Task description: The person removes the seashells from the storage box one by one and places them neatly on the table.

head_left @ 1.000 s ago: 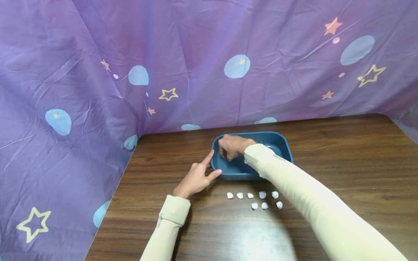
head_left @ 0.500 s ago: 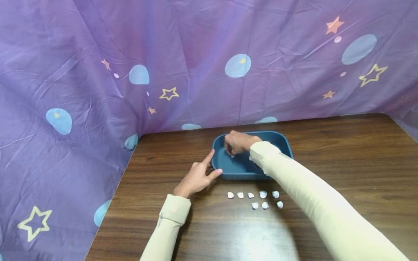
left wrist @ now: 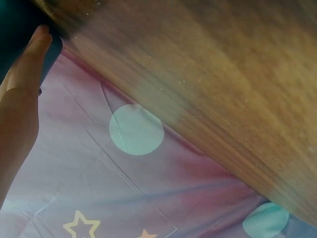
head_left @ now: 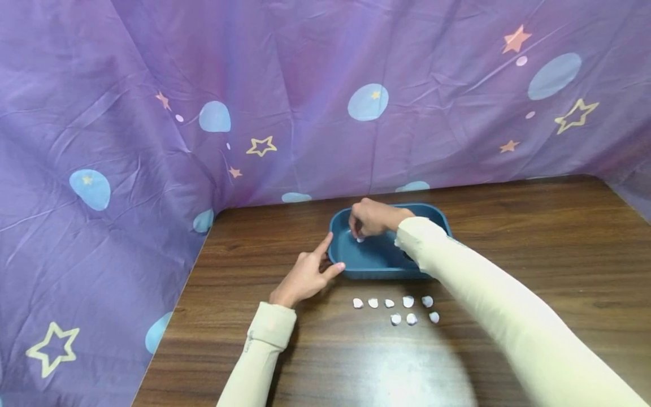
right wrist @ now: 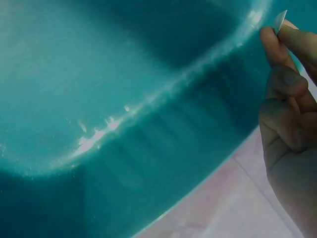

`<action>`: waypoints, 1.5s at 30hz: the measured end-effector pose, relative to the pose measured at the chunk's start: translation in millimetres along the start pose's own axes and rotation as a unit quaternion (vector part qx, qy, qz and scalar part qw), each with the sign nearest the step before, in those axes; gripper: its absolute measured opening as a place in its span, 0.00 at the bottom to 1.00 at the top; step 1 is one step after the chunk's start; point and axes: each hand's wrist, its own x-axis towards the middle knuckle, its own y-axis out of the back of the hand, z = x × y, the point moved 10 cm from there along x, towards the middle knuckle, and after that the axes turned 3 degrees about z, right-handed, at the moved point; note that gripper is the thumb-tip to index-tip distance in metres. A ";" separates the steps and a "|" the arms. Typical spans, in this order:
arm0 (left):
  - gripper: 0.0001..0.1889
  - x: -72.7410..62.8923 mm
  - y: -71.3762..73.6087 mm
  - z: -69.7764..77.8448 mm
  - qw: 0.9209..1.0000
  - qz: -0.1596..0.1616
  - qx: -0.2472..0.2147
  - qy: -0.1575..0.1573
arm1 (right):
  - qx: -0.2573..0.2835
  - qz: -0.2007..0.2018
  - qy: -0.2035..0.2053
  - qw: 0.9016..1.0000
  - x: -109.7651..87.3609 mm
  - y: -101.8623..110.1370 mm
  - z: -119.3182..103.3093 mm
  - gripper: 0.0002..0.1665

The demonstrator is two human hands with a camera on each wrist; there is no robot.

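Observation:
Inside the blue-green plastic basin (head_left: pixel 386 274), toward its left back part, my right hand (head_left: pixel 373 217) pinches a small white seashell (right wrist: pixel 280 22) between thumb and index finger. In the right wrist view the shell shows as a thin pale edge above the fingertips, the other fingers of the hand (right wrist: pixel 285 111) curled in. My left hand (head_left: pixel 304 277) rests at the basin's left front corner. Its index finger lies along the left rim and its thumb touches the front rim, fingers mostly straight. In the left wrist view that hand (left wrist: pixel 25 79) reaches the basin's dark wall.
Several white seashells (head_left: pixel 408 302) lie in two rows on the wooden table (head_left: pixel 534 254) in front of the basin. A purple curtain (head_left: pixel 305 102) printed with stars and blue ovals hangs behind and to the left. The right sleeve (head_left: pixel 488 299) crosses over the basin's right part.
My right hand has risen and shifted slightly right and back within the basin, a white seashell coming into sight at its fingertips. The left hand keeps its place at the corner.

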 end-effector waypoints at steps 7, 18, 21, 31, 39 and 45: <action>0.42 -0.3 -1.0 -1.1 1.000 -0.003 0.004 0.005 | 0.015 0.022 0.008 1.000 -11.6 14.8 -5.4 0.08; 0.42 -1.5 1.8 -1.2 1.000 -0.001 0.009 0.011 | 0.036 0.018 0.035 0.999 -27.9 23.7 -25.6 0.09; 0.42 -1.6 1.6 -1.3 1.000 -0.001 0.010 0.011 | 0.043 0.021 0.053 0.997 -35.1 26.4 -35.5 0.08; 0.42 0.0 1.6 -2.7 1.000 0.008 0.008 0.012 | 0.036 0.071 0.073 0.994 -57.9 35.0 -48.3 0.06; 0.42 0.0 1.3 -3.1 1.000 0.014 0.000 0.012 | 0.046 0.091 0.076 0.992 -73.4 29.7 -56.7 0.06; 0.42 -0.4 0.4 -3.2 1.000 0.009 -0.003 0.013 | 0.062 0.101 0.091 0.989 -81.8 23.9 -67.4 0.07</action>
